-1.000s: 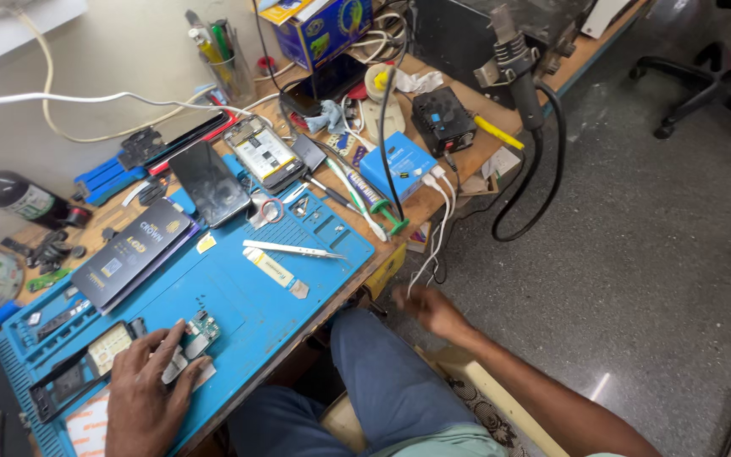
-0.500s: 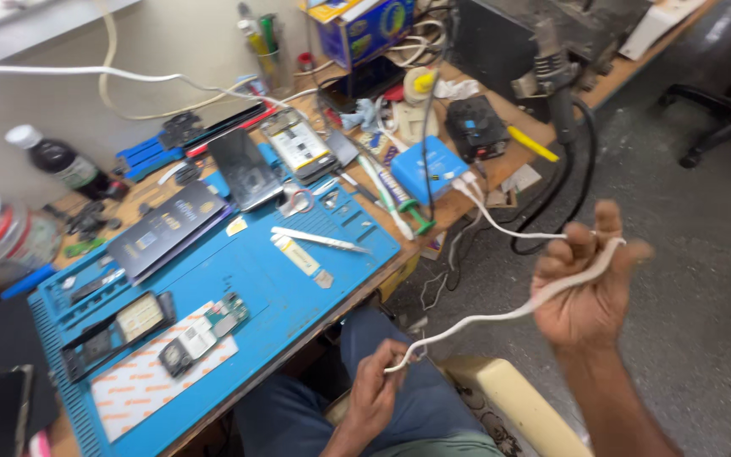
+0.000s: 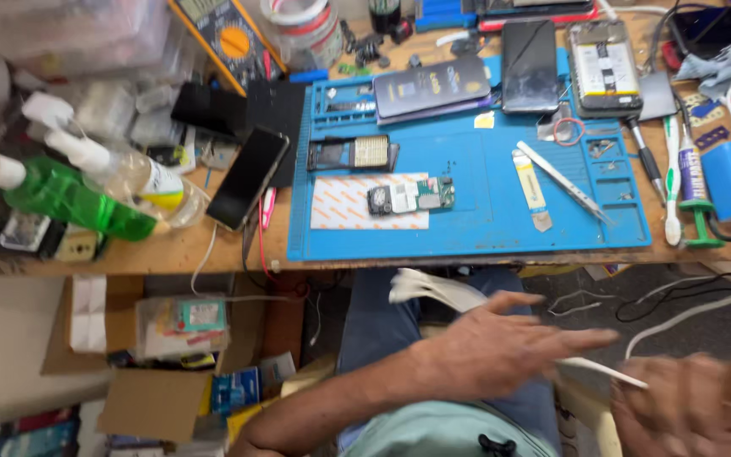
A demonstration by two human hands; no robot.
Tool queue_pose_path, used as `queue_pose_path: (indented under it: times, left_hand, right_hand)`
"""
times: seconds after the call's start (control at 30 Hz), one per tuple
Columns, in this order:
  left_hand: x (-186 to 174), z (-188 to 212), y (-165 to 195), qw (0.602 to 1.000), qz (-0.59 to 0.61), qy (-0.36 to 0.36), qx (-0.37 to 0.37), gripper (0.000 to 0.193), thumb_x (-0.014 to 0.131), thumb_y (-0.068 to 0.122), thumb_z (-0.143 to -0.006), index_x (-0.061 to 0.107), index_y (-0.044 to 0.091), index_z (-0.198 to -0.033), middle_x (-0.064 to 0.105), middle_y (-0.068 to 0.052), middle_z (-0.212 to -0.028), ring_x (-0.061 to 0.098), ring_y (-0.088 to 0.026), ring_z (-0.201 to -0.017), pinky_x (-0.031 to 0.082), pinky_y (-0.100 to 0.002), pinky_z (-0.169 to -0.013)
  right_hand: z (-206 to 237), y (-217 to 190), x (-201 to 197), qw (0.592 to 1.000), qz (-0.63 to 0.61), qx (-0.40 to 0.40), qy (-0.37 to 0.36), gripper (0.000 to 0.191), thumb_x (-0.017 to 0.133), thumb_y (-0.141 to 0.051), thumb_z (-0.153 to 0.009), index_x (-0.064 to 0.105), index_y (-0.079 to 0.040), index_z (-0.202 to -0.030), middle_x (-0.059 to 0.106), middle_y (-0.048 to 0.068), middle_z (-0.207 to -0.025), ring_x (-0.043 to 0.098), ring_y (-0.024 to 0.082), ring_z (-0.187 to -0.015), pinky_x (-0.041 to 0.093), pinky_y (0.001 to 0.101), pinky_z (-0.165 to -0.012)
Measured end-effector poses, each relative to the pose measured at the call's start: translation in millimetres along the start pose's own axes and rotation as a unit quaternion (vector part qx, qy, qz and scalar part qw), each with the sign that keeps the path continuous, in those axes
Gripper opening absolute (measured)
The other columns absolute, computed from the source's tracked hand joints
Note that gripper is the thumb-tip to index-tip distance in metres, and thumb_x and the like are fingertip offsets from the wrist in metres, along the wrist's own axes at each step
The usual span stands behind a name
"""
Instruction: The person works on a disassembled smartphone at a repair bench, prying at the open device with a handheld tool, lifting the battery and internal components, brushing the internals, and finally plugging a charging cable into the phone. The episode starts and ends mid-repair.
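My left hand (image 3: 509, 347) reaches across my lap below the desk edge, fingers stretched out and apart, palm down. A flat white strip (image 3: 433, 292) passes under it and comes out toward my right hand (image 3: 704, 406). That hand is blurred at the bottom right, with curled fingers. A thin white cable (image 3: 695, 311) runs from it up to the right edge. On the desk above lies a blue work mat (image 3: 467, 233) with a small circuit board (image 3: 412, 196) on a white-and-orange sheet. Neither hand touches the mat.
Tweezers (image 3: 564, 179), a dark phone (image 3: 528, 55), an opened phone (image 3: 604, 68) and a glue tube (image 3: 691, 182) lie on the mat's right side. Another phone (image 3: 247, 178), a green spray bottle (image 3: 69, 199) and a yellow multimeter (image 3: 230, 38) stand at the left. Cardboard boxes (image 3: 154, 398) sit under the desk.
The view has swung so that the desk now lies straight ahead. My left hand has left the circuit board and come down over my lap. My right hand pulled the white cable in low.
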State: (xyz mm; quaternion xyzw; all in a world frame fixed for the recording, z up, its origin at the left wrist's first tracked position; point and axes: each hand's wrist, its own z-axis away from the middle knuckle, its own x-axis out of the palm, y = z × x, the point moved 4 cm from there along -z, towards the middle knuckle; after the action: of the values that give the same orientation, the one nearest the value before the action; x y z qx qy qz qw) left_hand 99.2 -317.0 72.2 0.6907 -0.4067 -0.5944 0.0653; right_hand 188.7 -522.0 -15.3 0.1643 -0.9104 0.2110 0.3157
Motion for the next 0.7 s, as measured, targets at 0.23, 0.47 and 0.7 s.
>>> queue_pose_path:
  times: [0.23, 0.47, 0.7]
  left_hand:
    - [-50, 40, -27, 0.988, -0.084, 0.130, 0.018, 0.008, 0.066, 0.016, -0.101, 0.066, 0.015, -0.109, 0.069, 0.001, -0.088, 0.063, -0.014, -0.078, 0.046, -0.032, -0.071]
    - [-17, 41, 7, 0.905, -0.228, -0.015, 0.358, 0.016, 0.071, 0.022, -0.090, 0.061, 0.014, -0.079, 0.054, 0.005, -0.061, 0.059, -0.015, -0.069, 0.047, -0.031, -0.066]
    - [39, 24, 0, 0.887, -0.130, -0.168, 0.411, 0.020, 0.069, 0.024, -0.078, 0.062, 0.010, -0.065, 0.056, -0.006, -0.064, 0.063, -0.022, -0.067, 0.049, -0.040, -0.062]
  right_hand:
    - [26, 1, -3, 0.937, 0.207, 0.251, 0.127, 0.027, 0.064, -0.022, -0.102, 0.060, -0.004, -0.121, 0.066, 0.015, -0.110, 0.064, 0.024, -0.107, 0.054, 0.0394, -0.095]
    - [22, 39, 64, 0.571, 0.563, 0.596, 0.023, 0.039, 0.064, -0.032, -0.099, 0.076, -0.009, -0.128, 0.079, 0.010, -0.118, 0.075, 0.020, -0.111, 0.061, 0.0352, -0.099]
    - [-66, 104, 24, 0.714, 0.406, 0.495, 0.284, 0.045, 0.064, -0.014, -0.093, 0.068, 0.001, -0.136, 0.078, 0.017, -0.104, 0.069, 0.015, -0.084, 0.057, 0.0285, -0.070]
